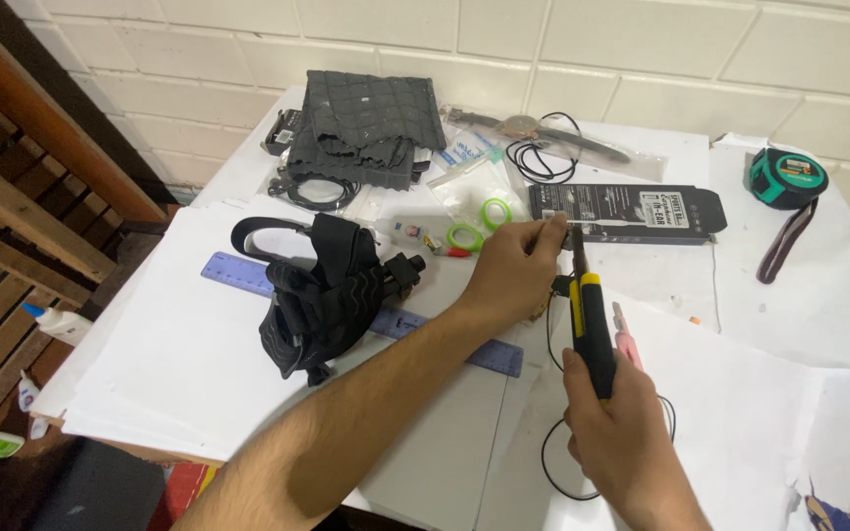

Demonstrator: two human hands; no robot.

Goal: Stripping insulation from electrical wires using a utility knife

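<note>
1. Gripping yellow-black pliers [590, 329] upright w/ my right hand [622, 433], fingers wrapped round handles.
2. Left hand [509, 270] fingers pinch small part at plier tip, steadying it above desk [199, 344].
3. Black cable [553, 462] trails below.

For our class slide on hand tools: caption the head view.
Left hand steadies thin wire while right hand works yellow-black pliers.
</note>
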